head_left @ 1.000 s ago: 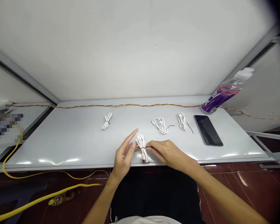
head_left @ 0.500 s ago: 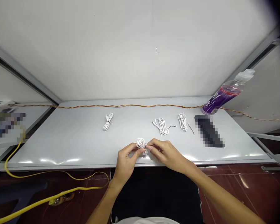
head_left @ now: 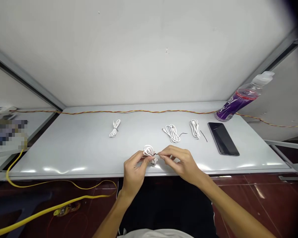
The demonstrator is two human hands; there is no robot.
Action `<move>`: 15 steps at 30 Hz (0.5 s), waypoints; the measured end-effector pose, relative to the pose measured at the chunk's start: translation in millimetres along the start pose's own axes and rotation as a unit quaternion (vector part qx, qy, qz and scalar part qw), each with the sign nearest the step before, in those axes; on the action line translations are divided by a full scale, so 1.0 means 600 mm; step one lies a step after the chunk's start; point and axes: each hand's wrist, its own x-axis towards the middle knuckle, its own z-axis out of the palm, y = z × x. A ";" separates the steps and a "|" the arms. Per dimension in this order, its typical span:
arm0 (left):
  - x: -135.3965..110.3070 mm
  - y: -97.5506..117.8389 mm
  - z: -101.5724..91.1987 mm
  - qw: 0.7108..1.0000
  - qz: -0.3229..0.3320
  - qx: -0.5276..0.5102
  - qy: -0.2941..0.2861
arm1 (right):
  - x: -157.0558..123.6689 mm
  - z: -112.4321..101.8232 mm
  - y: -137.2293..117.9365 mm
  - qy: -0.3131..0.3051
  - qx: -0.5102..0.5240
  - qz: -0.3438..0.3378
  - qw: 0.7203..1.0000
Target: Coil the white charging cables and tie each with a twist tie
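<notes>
Near centre: left hand (head_left: 134,170) grips white coil (head_left: 148,150), right hand (head_left: 183,162) pinches its tie (head_left: 155,154) | left cable (head_left: 114,129): tied | two right cables (head_left: 173,134) (head_left: 194,129): apparently untied

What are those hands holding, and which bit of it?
The left fingers pinch a white cable bundle near its middle; right fingers pinch its black tie where it sticks out.

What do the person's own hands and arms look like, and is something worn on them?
The left hand and the right hand are bare, with no gloves, rings or watch visible. The forearms show no sleeves. A black garment covers the lap.
</notes>
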 end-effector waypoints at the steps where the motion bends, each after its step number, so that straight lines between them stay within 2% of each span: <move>1: -0.002 0.002 0.002 1.000 0.004 0.000 0.011 | -0.001 0.001 -0.001 0.006 -0.035 -0.033 0.999; 3: -0.005 0.003 0.005 0.999 0.013 0.002 0.033 | -0.004 0.004 -0.001 0.010 -0.088 -0.079 0.993; 7: -0.012 -0.005 0.007 0.997 0.042 0.032 0.048 | -0.008 0.011 -0.001 0.019 -0.134 -0.121 0.983; 15: -0.014 -0.013 0.010 0.990 0.099 0.078 0.065 | -0.009 0.010 0.005 0.013 -0.137 -0.127 0.982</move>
